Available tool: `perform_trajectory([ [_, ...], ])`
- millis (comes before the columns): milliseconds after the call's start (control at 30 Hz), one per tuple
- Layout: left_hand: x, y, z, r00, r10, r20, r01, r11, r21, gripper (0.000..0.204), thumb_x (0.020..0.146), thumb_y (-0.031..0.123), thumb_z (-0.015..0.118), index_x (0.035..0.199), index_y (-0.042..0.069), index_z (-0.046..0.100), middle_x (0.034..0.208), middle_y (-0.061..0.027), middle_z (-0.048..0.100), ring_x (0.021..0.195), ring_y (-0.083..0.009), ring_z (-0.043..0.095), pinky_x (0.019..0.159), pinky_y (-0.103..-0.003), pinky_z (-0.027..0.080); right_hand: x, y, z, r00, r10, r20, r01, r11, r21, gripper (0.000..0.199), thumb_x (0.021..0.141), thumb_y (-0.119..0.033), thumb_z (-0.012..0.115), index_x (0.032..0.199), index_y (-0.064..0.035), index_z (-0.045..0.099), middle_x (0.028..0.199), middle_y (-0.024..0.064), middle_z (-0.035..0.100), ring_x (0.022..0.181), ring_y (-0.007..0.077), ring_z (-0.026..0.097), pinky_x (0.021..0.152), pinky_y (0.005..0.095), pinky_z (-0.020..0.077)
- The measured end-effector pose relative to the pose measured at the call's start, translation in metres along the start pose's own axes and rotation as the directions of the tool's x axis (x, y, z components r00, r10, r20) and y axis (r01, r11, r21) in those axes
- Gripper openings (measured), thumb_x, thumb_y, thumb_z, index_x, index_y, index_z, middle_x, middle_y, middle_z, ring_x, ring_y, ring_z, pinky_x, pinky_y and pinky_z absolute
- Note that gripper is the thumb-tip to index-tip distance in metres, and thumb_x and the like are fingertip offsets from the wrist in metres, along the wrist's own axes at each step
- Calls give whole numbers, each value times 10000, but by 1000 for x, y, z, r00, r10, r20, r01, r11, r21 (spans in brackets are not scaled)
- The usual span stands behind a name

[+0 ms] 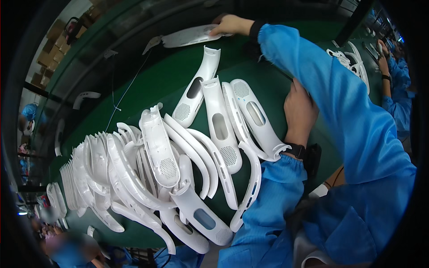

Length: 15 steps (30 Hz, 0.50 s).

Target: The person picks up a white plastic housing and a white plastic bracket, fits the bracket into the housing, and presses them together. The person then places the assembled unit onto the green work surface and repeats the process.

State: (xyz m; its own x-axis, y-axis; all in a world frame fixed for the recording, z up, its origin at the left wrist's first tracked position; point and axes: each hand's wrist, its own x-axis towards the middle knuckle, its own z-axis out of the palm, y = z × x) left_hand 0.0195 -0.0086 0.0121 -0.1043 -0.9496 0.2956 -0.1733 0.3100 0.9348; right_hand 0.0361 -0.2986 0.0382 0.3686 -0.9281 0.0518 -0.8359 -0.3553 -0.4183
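At the far side of the green work surface, my right hand [232, 25] is closed on one end of a long white plastic shell [185, 36]. My left hand [300, 109] is low over the surface, partly behind my right sleeve; its fingers are mostly hidden, so I cannot tell what they hold. Nearest to it lies a white plastic cover [263, 129] with an oval window and a patch of small holes. Similar covers lie beside it, among them one standing out toward the far side [209, 67] and one in the middle [228, 138].
A dense pile of curved white shells [111, 169] fills the left of the green table [134, 89]. A thin cord [118, 100] hangs at the far side. White frames [353, 62] lie at the far right, near a co-worker's hands [383, 62]. Another person [71, 250] is at lower left.
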Motion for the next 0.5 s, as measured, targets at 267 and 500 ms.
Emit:
perform_trajectory([
  [267, 1, -10, 5, 944, 184, -273, -215, 973, -88, 506, 893, 101, 518, 1344, -30, 331, 832, -118, 472, 721, -271, 500, 703, -382, 441, -140, 50, -73, 970, 182, 161, -235, 871, 432, 308, 771, -282, 749, 961, -41, 718, 706, -38, 603, 596, 32, 479, 510, 211, 335],
  [500, -1, -1, 8, 853, 439, -282, -327, 871, 367, 343, 779, 93, 565, 1119, 55, 573, 918, -93, 494, 898, -284, 452, 807, -432, 335, -284, 78, -101, 885, 253, 390, -420, 796, 437, 221, 764, -223, 745, 871, -34, 701, 684, -49, 604, 585, 15, 485, 491, 197, 325],
])
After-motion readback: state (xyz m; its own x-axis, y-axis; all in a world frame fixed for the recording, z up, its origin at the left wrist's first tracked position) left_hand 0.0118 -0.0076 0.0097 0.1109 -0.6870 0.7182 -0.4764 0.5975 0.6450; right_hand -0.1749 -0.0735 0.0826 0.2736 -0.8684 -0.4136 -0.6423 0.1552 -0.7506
